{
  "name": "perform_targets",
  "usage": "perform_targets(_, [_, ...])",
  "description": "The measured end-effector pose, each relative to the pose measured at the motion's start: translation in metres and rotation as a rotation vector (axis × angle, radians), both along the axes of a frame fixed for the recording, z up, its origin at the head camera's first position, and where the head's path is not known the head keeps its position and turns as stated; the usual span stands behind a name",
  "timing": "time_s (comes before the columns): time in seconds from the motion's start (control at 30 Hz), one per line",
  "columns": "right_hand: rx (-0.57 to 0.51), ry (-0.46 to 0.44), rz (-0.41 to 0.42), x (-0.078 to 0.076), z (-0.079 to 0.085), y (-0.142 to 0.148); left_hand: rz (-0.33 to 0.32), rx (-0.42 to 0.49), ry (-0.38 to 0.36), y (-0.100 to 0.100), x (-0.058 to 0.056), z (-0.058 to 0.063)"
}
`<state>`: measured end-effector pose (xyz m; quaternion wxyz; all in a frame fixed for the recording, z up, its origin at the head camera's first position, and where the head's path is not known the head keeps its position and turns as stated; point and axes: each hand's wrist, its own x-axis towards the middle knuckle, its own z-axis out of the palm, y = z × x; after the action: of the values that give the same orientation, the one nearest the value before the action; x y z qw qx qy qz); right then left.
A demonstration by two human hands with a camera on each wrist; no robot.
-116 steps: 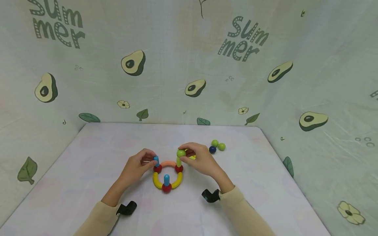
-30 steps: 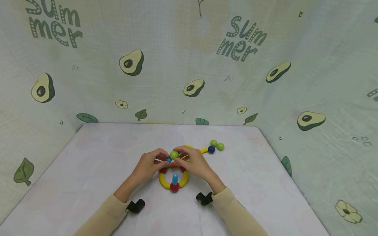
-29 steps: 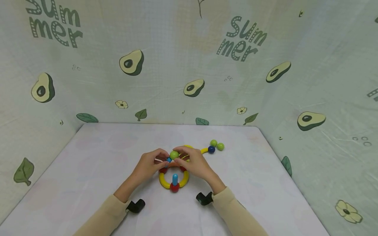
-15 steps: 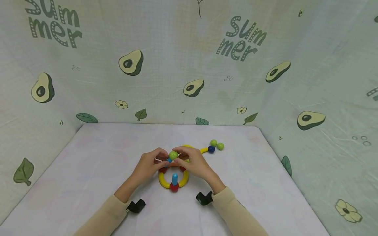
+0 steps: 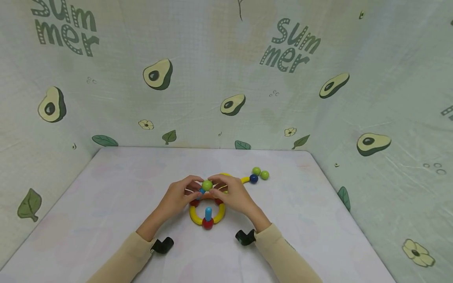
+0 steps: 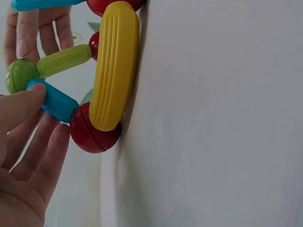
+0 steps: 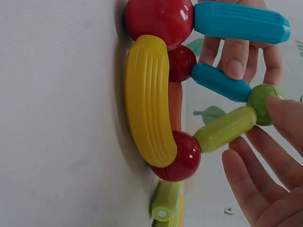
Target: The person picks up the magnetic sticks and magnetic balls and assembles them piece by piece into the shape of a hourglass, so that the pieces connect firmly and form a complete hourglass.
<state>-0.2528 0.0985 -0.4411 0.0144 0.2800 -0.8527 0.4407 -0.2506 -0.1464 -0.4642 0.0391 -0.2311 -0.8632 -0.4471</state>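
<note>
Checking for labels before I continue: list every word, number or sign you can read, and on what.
"sum mer" on the backdrop, upper left, top clipped.
"sum mer" on the backdrop, right of centre.
Lettering fragment, right edge: cut off, unreadable.
Right sleeve: faint mark, too small to read.
Ring-shaped toy: none visible.

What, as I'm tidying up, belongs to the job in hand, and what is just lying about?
In the job:
green ball
two blue rods
light-green rod
red balls
two yellow arcs
orange arc

Apparently lying about:
two loose green balls
dark blue ball
yellow piece beside it
nearby green rod
</note>
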Motion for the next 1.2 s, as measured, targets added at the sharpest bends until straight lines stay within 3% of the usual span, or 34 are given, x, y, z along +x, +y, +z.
perform_targets(0.23, [0.001,0.006,0.003,0.0,0.004,0.003,0.014,-0.003,0.016,-0.006,-0.005,-0.002])
perform_targets(0.63, [0.014,-0.036,0.189,0.004,0.004,-0.001,0.047,-0.013,0.036,-0.014,-0.011,-0.003])
perform_targets(0.83, [0.02,-0.09,0.227,0.007,-0.001,-0.006,0.063,-0.015,0.038,-0.015,-0.012,-0.001])
perform_targets(1.2, [0.032,-0.139,0.27,0.008,-0.004,-0.01,0.031,-0.003,0.043,-0.018,-0.011,-0.001])
